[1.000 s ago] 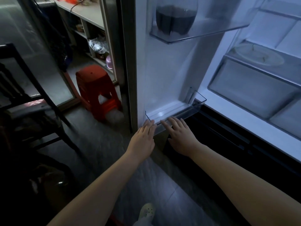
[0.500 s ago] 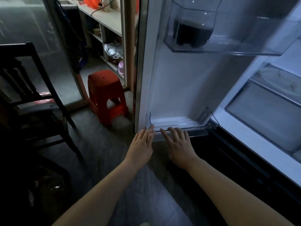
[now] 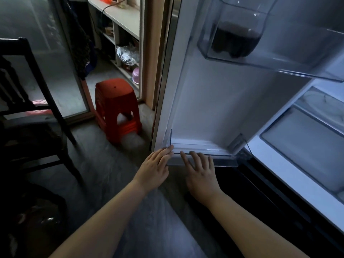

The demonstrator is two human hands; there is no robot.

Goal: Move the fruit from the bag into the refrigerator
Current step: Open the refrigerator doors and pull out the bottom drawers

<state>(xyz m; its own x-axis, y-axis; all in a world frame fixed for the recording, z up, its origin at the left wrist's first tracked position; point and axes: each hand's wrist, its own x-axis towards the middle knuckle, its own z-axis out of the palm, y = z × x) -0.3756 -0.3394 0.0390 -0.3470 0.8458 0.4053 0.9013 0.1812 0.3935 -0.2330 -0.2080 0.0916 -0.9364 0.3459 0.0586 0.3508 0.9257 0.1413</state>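
The refrigerator stands open, its door [image 3: 210, 101] swung out in front of me. My left hand [image 3: 155, 167] and my right hand [image 3: 200, 171] lie side by side with straight fingers against the front of the clear bottom door bin [image 3: 208, 155], which looks empty. Neither hand holds anything. A dark bag [image 3: 37, 224] sits in shadow on the floor at the lower left; its contents are hidden. No fruit is visible.
An upper door bin [image 3: 279, 60] holds a bottle of dark liquid [image 3: 236, 40]. Crisper drawers [image 3: 305, 144] show at the right. A red plastic stool [image 3: 116, 108] stands left of the door, a dark wooden chair [image 3: 31, 112] farther left, and shelves [image 3: 121, 17] behind.
Both hands stay on the bottom door bin. The door has swung and the view has shifted right and up, showing more of the upper bin.
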